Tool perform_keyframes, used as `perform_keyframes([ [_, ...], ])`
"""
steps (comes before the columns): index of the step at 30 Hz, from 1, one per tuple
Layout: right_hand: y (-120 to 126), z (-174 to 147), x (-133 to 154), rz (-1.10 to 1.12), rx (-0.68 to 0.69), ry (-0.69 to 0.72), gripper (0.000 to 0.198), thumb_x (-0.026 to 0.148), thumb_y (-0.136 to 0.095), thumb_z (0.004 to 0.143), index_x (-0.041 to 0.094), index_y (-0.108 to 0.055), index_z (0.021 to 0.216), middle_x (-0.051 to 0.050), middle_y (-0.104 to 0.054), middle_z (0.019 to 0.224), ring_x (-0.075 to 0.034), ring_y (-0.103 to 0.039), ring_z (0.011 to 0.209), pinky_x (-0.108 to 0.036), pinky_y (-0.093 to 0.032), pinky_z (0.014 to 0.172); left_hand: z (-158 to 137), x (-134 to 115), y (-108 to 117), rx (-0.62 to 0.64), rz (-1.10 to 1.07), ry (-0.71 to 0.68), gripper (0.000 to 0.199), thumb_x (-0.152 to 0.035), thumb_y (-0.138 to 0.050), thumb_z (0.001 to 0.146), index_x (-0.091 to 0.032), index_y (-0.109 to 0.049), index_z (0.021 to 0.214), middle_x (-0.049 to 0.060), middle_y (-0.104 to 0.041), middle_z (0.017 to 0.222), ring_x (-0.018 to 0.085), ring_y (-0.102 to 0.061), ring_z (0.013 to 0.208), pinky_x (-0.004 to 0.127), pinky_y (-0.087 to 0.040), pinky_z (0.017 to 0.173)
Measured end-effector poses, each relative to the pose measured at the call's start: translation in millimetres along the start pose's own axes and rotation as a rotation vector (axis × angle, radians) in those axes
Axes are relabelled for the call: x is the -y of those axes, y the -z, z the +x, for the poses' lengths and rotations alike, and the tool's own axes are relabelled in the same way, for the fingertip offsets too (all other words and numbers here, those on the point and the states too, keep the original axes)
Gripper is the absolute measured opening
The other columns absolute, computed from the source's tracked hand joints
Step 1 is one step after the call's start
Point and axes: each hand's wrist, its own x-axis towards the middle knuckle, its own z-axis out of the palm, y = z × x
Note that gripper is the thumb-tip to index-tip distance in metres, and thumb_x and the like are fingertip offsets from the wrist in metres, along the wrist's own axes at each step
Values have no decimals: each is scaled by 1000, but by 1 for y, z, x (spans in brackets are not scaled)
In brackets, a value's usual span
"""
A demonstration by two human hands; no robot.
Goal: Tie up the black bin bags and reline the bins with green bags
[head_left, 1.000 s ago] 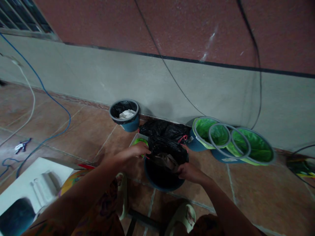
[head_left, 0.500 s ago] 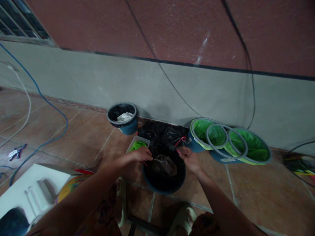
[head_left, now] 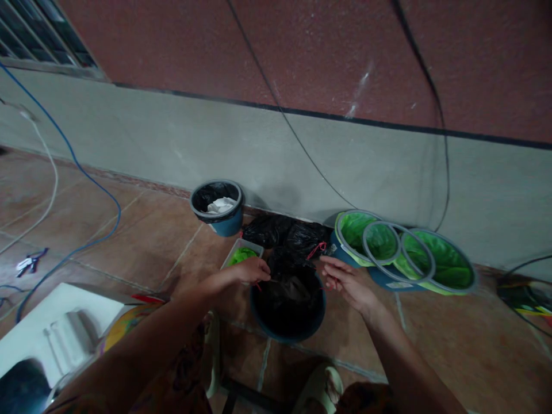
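Note:
A dark blue trash bin (head_left: 276,330) stands on the floor before me, with a black garbage bag (head_left: 282,259) inside it. A red drawstring shows at the bag's left edge. Over the left rim, my left hand (head_left: 253,269) is closed in a pinch on the bag's edge. My right hand (head_left: 347,280) hovers by the right rim with fingers apart, and I see nothing held in it. A thin red strand hangs near its fingertips. Behind the bin lie filled black bags (head_left: 287,230) with red ties.
A small tray (head_left: 233,251) with green bags sits left of the bin. Farther left stands a black-lined bin (head_left: 226,225). To the right are green-lined bins (head_left: 451,261) with loose grey rings (head_left: 401,225) on top. A white table (head_left: 81,302), keys (head_left: 30,264) and cables are at left.
My right hand has let go of the bag's right edge, opened its fingers and shifted slightly right. My left hand stays at the left rim, still pinching the bag.

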Motion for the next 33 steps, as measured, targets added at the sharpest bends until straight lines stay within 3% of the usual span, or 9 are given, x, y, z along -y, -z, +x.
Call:
perform_keyframes([
  [3,1,-1,7,131,52,22,57,43,-77,67,23,-64,119,1,-65,76,-10,-54,60,-24,-45,55,-7,-14,4,123,-157,-161,35,-27,-70,73,-14,-69,105,-1,-63,69,8,-54,58,17,-39,54],
  [7,-6,2,0,20,40,5,56,44,-81,62,20,-66,110,1,-63,74,-9,-50,56,-23,-39,49,-14,-26,10,219,-380,-324,44,-33,-74,75,-14,-66,115,-1,-64,69,8,-56,61,19,-42,60],
  [13,-55,-13,-19,-119,339,133,61,37,-74,73,23,-52,128,3,-62,77,-11,-54,66,-24,-41,58,-12,-29,-3,181,-470,-415,42,-30,-76,74,-14,-65,112,3,-69,75,11,-62,66,22,-45,65],
  [16,-82,-20,-32,-220,386,233,49,36,-71,76,21,-56,121,2,-64,80,-13,-57,70,-26,-44,65,-14,-39,-18,228,-462,-488,42,-26,-70,79,-15,-60,118,7,-72,87,13,-65,74,24,-48,69],
  [19,-92,-18,-42,-357,319,256,26,43,-56,88,18,-65,88,-1,-64,75,-15,-58,68,-28,-45,67,-13,-47,-26,181,-310,-533,40,-18,-57,85,-16,-55,124,6,-72,92,13,-66,76,24,-49,70],
  [21,-89,-14,-43,-461,231,254,39,46,-44,94,18,-63,74,-2,-63,68,-15,-58,65,-28,-45,66,-9,-46,-23,-56,-124,-504,39,-11,-48,84,-16,-57,121,5,-72,94,13,-66,77,25,-51,72],
  [24,-79,-9,-36,-619,155,336,45,47,-38,96,19,-64,73,-5,-65,76,-17,-62,74,-30,-45,75,-1,-37,-19,-374,160,-453,48,-5,-48,75,-16,-60,121,7,-69,110,17,-65,96,31,-51,87],
  [29,-75,-12,-23,-624,241,428,42,45,-39,97,20,-66,76,-6,-66,87,-17,-62,82,-31,-44,79,4,-13,-37,-216,615,-552,52,-17,-65,72,-17,-62,123,13,-52,141,28,-50,128,41,-41,107],
  [33,-72,-13,-16,-426,186,289,41,52,-46,93,19,-70,88,-2,-63,69,-13,-53,59,-27,-41,59,7,-1,-43,-223,885,-358,25,-23,-57,84,-15,-71,103,15,-62,126,31,-58,116,46,-45,99],
])
